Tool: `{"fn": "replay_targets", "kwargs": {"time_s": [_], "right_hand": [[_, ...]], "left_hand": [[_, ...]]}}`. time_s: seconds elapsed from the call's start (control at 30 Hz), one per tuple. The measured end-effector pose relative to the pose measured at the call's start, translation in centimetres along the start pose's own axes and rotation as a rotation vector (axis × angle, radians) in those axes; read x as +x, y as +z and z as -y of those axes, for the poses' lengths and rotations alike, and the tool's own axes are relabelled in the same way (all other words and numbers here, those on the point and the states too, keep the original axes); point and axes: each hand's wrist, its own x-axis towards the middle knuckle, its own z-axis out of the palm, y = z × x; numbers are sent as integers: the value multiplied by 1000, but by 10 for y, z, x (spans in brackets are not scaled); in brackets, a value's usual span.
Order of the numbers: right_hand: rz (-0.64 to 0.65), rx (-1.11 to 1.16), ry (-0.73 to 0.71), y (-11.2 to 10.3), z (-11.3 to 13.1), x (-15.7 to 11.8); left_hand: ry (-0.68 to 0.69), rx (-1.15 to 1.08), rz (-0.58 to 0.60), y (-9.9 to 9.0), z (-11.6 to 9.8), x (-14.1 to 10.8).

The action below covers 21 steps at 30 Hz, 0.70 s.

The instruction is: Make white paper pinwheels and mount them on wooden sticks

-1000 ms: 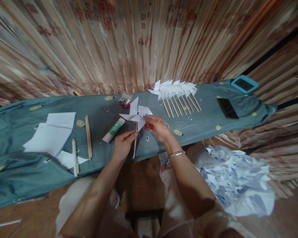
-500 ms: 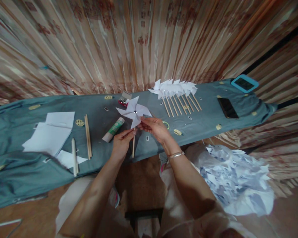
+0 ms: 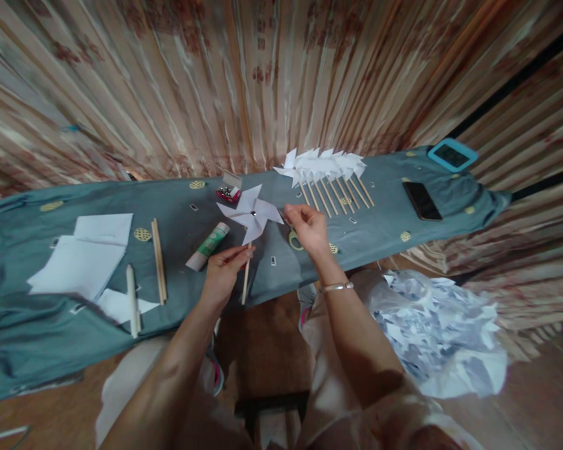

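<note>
A white paper pinwheel (image 3: 252, 214) with a dark pin at its centre stands out over the cloth-covered table. My left hand (image 3: 225, 269) pinches its wooden stick (image 3: 246, 278) just below the blades. My right hand (image 3: 307, 228) is beside the pinwheel's right blade, thumb and forefinger together at its tip; whether they touch the paper is unclear. Under the right fingers, scissors with a yellow-green handle (image 3: 295, 240) are partly hidden. Left of the pinwheel are a green and white glue stick (image 3: 208, 246) and a small red box of pins (image 3: 229, 192).
Finished pinwheels (image 3: 328, 165) overlap in a row at the back. White paper sheets (image 3: 84, 262), loose sticks (image 3: 159, 262) and a white pen-like tool (image 3: 132, 300) are left. A phone (image 3: 422, 200) and blue-framed device (image 3: 452, 155) are right; a bag of scraps (image 3: 441, 331) sits below.
My right hand has left the pinwheel's lower centre and moved right to beside the right blade. The left hand still grips the stick. The view has shifted slightly.
</note>
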Motion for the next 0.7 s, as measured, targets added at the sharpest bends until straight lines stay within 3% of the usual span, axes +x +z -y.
{"fn": "replay_targets", "kwargs": {"time_s": [0.13, 0.27, 0.53, 0.7], "right_hand": [[170, 230, 193, 8, 9, -1], [147, 301, 348, 12, 20, -5], [148, 376, 395, 9, 21, -7], [190, 368, 351, 8, 19, -7]], "left_hand": [[-42, 20, 92, 4, -1, -4], [-47, 64, 128, 6, -1, -7], [-48, 73, 116, 8, -2, -6], [-36, 76, 127, 8, -1, -5]]}}
